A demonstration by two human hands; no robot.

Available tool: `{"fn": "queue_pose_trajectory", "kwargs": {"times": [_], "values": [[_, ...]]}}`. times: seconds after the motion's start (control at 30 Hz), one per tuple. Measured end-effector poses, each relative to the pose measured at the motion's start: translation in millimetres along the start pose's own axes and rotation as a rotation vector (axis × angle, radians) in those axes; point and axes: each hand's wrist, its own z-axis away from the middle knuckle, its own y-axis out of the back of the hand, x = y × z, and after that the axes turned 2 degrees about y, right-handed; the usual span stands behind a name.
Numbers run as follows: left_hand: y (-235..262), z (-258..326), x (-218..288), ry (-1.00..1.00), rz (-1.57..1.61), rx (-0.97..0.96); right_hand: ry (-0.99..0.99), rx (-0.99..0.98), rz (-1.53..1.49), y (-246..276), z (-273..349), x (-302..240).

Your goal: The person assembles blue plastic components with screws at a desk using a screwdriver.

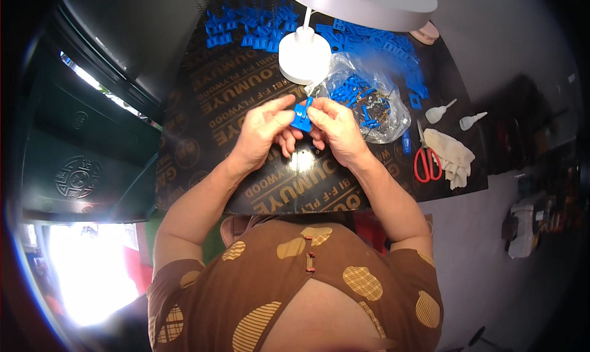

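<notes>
Both my hands meet over the middle of the dark printed plywood table (203,121). Between them is a small blue plastic part (301,118), flat and plate-like, with a narrow piece sticking up at its top. My left hand (263,129) pinches its left side with thumb and fingers. On the other side, my right hand (339,129) grips it, the thumb lying over the upper right portion. The fingers cover much of the part, so its exact kind does not show. Just beyond my right hand lies a clear plastic bag (398,123) with small blue pieces and thin metal bits inside.
A white lamp (304,58) stands at the back centre. Blue plastic parts (252,27) lie far left, with more blue parts (402,57) far right. To my right are red-handled scissors (421,167), a cream cloth (453,158) and two white nozzle bottles (440,111).
</notes>
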Motion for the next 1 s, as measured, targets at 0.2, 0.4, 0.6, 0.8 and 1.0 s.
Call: {"fn": "queue_pose_trajectory", "kwargs": {"times": [0.2,0.4,0.6,0.8,1.0], "values": [[8.8,-10.0,2.5,-0.279,-0.187,0.284,0.081,0.143,-0.064,12.0,-1.9,-12.4],[4.7,-8.0,-7.3,-0.455,-0.837,0.323,0.115,0.186,-0.037,18.8,-3.7,-16.2],[-15.1,-2.7,-6.8,-0.796,-1.204,-0.136,0.147,0.201,-0.029,22.5,-6.4,-15.2],[-25.6,2.7,-13.2,-0.779,-1.310,-0.228,0.142,0.176,-0.010,22.4,-5.8,-13.9],[-27.0,-0.7,-17.7,-0.810,-1.351,-0.259,0.131,0.158,-0.016,19.5,-4.1,-15.3]]}}
